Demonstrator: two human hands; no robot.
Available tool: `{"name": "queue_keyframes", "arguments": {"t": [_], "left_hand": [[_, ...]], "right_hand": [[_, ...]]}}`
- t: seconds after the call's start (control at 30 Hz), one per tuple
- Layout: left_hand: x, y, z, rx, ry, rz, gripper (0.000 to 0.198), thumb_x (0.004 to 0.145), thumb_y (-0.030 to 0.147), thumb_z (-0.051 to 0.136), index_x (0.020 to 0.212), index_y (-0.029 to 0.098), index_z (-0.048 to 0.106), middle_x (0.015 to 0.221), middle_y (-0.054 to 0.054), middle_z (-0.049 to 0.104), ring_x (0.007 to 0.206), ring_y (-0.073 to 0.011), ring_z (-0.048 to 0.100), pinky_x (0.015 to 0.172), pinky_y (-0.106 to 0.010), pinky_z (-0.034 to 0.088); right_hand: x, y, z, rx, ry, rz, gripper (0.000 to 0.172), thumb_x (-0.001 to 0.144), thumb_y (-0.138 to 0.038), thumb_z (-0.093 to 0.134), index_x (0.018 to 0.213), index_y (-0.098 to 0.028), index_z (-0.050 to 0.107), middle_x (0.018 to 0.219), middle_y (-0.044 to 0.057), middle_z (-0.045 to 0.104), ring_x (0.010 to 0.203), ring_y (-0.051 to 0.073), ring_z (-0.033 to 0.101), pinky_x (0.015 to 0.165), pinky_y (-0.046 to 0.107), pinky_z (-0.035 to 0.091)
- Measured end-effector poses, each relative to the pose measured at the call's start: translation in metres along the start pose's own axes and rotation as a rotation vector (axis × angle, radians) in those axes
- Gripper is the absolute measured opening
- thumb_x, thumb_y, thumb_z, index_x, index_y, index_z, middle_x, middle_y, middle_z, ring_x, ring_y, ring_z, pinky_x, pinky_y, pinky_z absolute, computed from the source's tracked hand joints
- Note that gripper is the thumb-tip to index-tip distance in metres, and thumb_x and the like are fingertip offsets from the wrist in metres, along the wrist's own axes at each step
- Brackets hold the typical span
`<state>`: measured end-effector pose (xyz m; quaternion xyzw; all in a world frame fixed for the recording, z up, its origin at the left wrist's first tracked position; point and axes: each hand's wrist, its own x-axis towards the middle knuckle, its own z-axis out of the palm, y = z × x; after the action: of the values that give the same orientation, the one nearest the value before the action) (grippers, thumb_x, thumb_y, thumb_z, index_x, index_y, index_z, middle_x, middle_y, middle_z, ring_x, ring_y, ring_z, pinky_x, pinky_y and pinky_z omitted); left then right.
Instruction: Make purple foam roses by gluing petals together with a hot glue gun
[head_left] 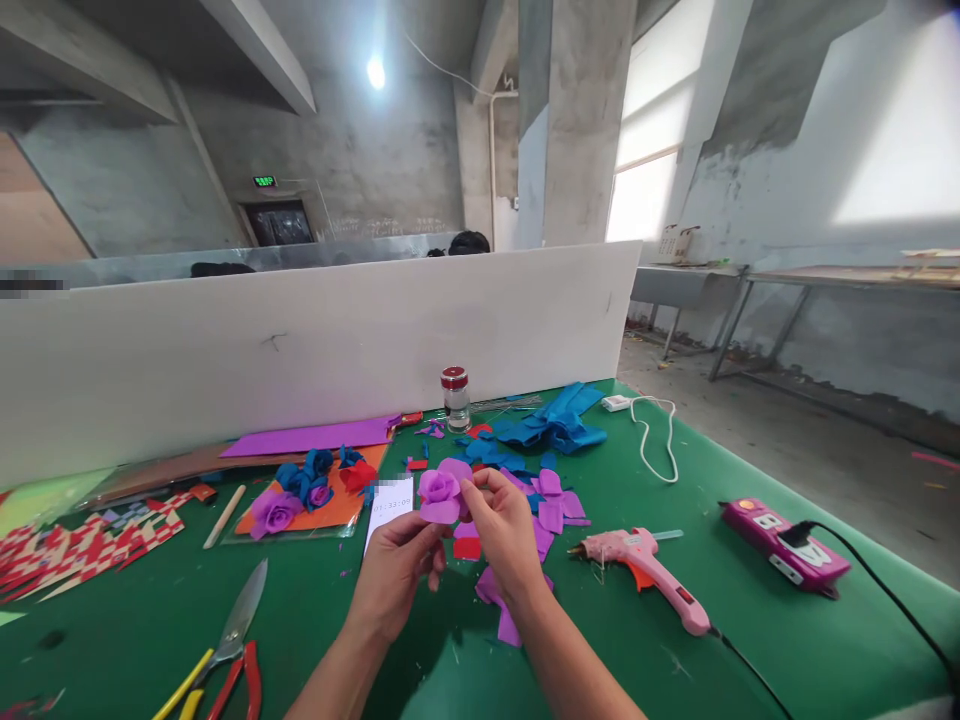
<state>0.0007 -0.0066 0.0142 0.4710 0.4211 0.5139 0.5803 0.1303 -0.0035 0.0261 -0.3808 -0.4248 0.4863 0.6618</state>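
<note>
1. R hand (501, 525): thumb & fingers pinching outer petal of purple flower (439, 492), R side.
2. L hand (397, 565): thumb & fingertips closed on flower's base; exact grip partly hidden.
3. Purple flower: held between both hands, above bench (420, 665). Rolled centre formed, some outer petals on; judged part-done, fewer layers than the finished-looking purple bloom (274, 512).
4. Loose purple petals (551, 512): just beyond R hand, more under R forearm; unattached.
5. Glue gun (637, 560): R of R hand, lying idle, cable plugged/unplugged n/k.
6. Made-up stock: said bloom, blue flowers (307, 478), red flower (361, 475), L of L hand, approx. complete.
7. Blue crepe paper (559, 422): well beyond R hand, crumpled, unworked.
</note>
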Motion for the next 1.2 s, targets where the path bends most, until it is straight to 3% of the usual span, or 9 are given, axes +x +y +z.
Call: {"name": "queue_keyframes", "arguments": {"t": [0.3,0.47,0.63,0.77,0.9,1.07,1.2], "left_hand": [[-0.003,-0.002,0.001,0.037,0.072,0.099,0.027,0.065,0.039,0.079,0.078,0.016,0.076,0.045,0.000,0.057,0.039,-0.0104,0.048,0.036,-0.020,0.040],[-0.003,-0.002,0.001,0.011,0.027,0.077,0.026,0.065,0.039,0.079,0.075,0.015,0.074,0.055,0.000,0.061,0.041,-0.0104,0.050,0.035,-0.021,0.040],[-0.004,0.002,-0.006,-0.029,-0.122,-0.030,0.025,0.067,0.037,0.079,0.071,0.013,0.071,0.055,0.000,0.058,0.038,-0.0063,0.045,0.031,-0.017,0.030],[-0.004,0.004,-0.022,-0.076,-0.342,-0.222,0.024,0.066,0.032,0.080,0.069,0.011,0.069,0.058,-0.002,0.061,0.034,-0.0019,0.037,0.032,-0.015,0.021],[0.000,0.000,-0.036,-0.134,-0.539,-0.380,0.026,0.063,0.030,0.082,0.066,0.009,0.068,0.053,-0.002,0.057,0.032,0.0007,0.029,0.033,-0.015,0.015],[0.005,-0.007,-0.037,-0.215,-0.544,-0.394,0.024,0.063,0.027,0.082,0.068,0.009,0.066,0.053,0.000,0.055,0.034,0.0011,0.026,0.035,-0.015,0.015],[0.003,-0.006,-0.032,-0.246,-0.534,-0.379,0.025,0.065,0.028,0.081,0.067,0.009,0.064,0.053,0.000,0.055,0.033,0.0013,0.025,0.034,-0.014,0.017]], "right_hand": [[0.002,0.012,-0.002,-0.028,0.009,-0.030,0.028,0.082,-0.046,0.061,0.076,-0.020,0.053,0.053,-0.006,0.049,0.047,0.010,0.039,0.047,0.022,0.027],[0.002,0.013,-0.003,-0.003,-0.021,-0.037,0.028,0.083,-0.045,0.062,0.076,-0.020,0.054,0.056,-0.005,0.051,0.051,0.010,0.042,0.051,0.022,0.032],[0.005,0.007,-0.009,0.117,-0.158,0.029,0.029,0.080,-0.045,0.066,0.075,-0.019,0.054,0.059,-0.005,0.054,0.054,0.010,0.047,0.056,0.023,0.037],[0.009,-0.002,-0.019,0.145,-0.319,0.093,0.031,0.076,-0.045,0.071,0.073,-0.018,0.054,0.060,-0.005,0.055,0.053,0.009,0.047,0.057,0.022,0.037],[0.008,-0.007,-0.024,0.125,-0.390,0.110,0.031,0.076,-0.044,0.071,0.073,-0.018,0.055,0.060,-0.005,0.054,0.053,0.008,0.045,0.056,0.021,0.036],[0.004,-0.002,-0.017,0.132,-0.401,0.157,0.032,0.074,-0.046,0.072,0.076,-0.018,0.056,0.060,-0.005,0.055,0.051,0.008,0.043,0.053,0.020,0.034],[0.003,0.005,-0.010,0.206,-0.338,0.166,0.033,0.071,-0.046,0.074,0.074,-0.018,0.056,0.057,-0.006,0.054,0.050,0.007,0.043,0.049,0.019,0.031]]}}
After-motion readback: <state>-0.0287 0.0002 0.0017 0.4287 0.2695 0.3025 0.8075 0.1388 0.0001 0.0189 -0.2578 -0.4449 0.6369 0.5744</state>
